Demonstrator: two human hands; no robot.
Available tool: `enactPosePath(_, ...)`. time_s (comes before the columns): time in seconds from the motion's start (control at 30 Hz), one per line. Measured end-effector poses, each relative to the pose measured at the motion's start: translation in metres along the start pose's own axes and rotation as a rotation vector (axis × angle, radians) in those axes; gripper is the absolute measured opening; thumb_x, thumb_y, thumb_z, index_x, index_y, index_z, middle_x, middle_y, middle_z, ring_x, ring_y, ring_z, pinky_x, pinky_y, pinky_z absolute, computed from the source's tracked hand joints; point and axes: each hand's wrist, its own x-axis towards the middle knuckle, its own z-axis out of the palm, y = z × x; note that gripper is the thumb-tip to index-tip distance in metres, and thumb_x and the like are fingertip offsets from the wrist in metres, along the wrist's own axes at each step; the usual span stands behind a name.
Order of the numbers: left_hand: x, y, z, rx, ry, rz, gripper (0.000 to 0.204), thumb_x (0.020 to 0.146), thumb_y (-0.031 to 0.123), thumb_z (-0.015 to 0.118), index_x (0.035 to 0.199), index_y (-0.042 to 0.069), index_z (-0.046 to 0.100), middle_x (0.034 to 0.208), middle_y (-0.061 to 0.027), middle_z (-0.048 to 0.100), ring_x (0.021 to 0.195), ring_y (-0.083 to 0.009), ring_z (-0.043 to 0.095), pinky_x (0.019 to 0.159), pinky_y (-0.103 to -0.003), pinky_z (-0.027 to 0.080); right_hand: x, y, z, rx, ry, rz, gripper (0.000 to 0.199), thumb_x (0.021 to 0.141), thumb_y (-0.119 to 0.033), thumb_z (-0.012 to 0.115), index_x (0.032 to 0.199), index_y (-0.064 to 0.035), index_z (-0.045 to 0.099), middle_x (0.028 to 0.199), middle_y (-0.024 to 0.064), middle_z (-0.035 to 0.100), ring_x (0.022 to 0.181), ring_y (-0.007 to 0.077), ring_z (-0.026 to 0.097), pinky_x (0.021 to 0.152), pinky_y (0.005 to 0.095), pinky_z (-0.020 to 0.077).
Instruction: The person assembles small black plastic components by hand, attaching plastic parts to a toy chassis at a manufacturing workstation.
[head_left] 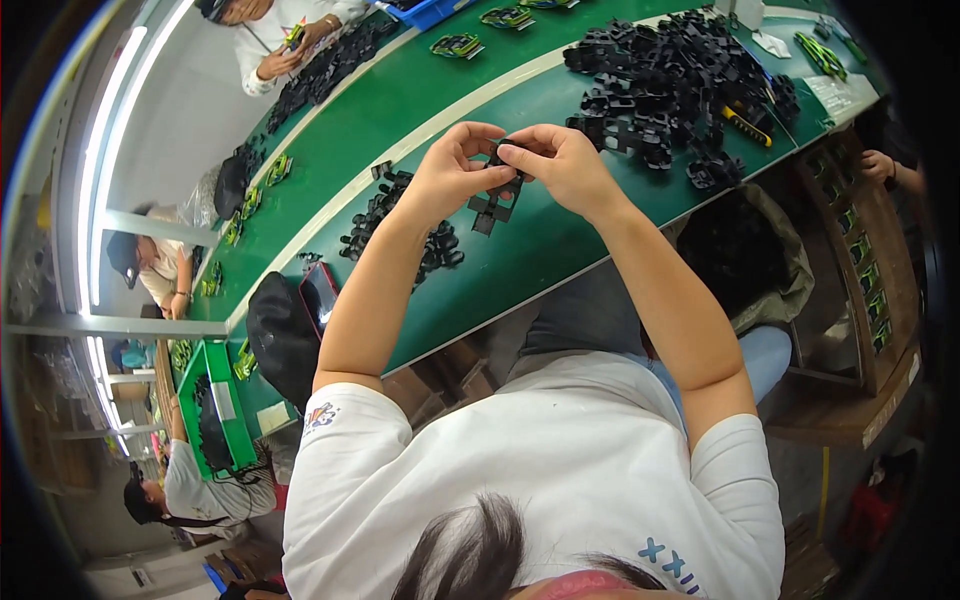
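Above the green table [510,262], both my hands meet at a black plastic part [492,212] with a jagged, bracket-like outline. My left hand [452,172] pinches it from the left with thumb and fingers. From the other side my right hand [562,168] grips its upper end, thumb pressed on top. My fingers cover the part's upper end, and its lower end sticks out below them. Left of my hands, partly behind my left forearm, lies a pile of small black pieces [385,205]. A big heap of black plastic parts [660,85] spreads to the right.
A yellow-handled knife [747,126] lies by the heap. Left of my arm are a red-edged phone [319,296] and a black cap-like item [282,335]. A green bin [222,410] stands further left. Yellow-green parts [457,45] lie across the table. Co-workers [285,45] sit opposite and left.
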Motion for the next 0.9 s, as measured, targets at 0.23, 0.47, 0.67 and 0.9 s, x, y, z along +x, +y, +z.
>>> enactPosePath(0.23,-0.038,0.001,-0.047,-0.193,0.52,0.217,0.042,0.083,-0.002,0.063,0.124,-0.001,0.053,0.102,-0.0096,0.061,0.077,-0.0192,0.065,0.066,-0.025,0.054,0.031,0.021,0.031,-0.405,0.127,-0.181,0.032,0.081,-0.021,0.073,0.106,-0.0033,0.065,0.094,0.0075,0.065,0.079,0.0148,0.061,0.068,0.0279,0.0501)
enactPosePath(0.47,-0.07,-0.037,-0.084,-0.431,0.841,0.278,0.029,0.085,-0.002,0.064,0.106,0.001,0.045,0.095,-0.0145,0.059,0.084,-0.0259,0.067,0.07,-0.033,0.058,0.033,0.052,0.083,-1.132,-0.265,-0.47,0.04,0.074,-0.014,0.073,0.112,-0.0123,0.062,0.113,0.0097,0.056,0.105,0.0303,0.054,0.09,0.0393,0.0459)
enactPosePath(0.67,-0.061,-0.047,-0.076,-0.41,0.894,0.239,0.036,0.084,0.013,0.071,0.104,0.002,0.044,0.088,-0.0068,0.056,0.081,-0.0148,0.06,0.063,-0.03,0.056,0.037,0.054,0.074,-1.098,-0.178,-0.527,0.033,0.073,-0.009,0.072,0.104,-0.0072,0.062,0.093,0.0123,0.06,0.093,0.0327,0.058,0.079,0.0409,0.048)
enactPosePath(0.9,-0.062,-0.052,-0.065,-0.288,0.912,0.206,0.025,0.09,0.024,0.065,0.104,0.004,0.063,0.074,0.0051,0.055,0.061,-0.0018,0.049,0.052,-0.016,0.039,0.026,0.048,0.069,-0.959,-0.127,-0.325,0.018,0.078,-0.002,0.066,0.095,-0.0026,0.063,0.091,0.0119,0.058,0.08,0.0307,0.059,0.071,0.0374,0.0482)
